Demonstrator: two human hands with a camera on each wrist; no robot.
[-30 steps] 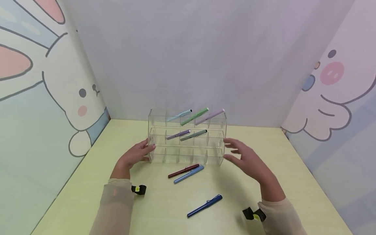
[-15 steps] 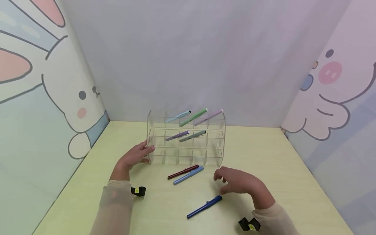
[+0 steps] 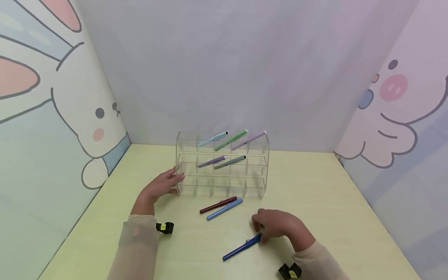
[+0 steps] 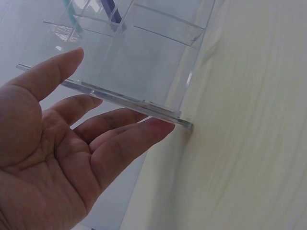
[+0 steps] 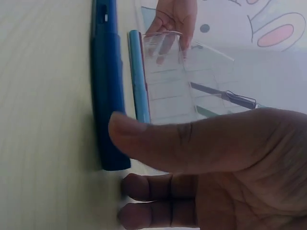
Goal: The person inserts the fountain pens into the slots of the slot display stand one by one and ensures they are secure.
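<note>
Head view: left hand [image 3: 159,187], loosely spread, touches the rack [image 3: 221,190]; right hand [image 3: 278,223], not yet closed, should straddle the navy pen [image 3: 242,247] evenly before pinching.

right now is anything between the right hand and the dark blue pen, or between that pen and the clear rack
Nothing visible blocks the right hand from the dark blue pen. Toward the clear rack, the light blue pen and dark red pen lie in between, in front of it.
</note>
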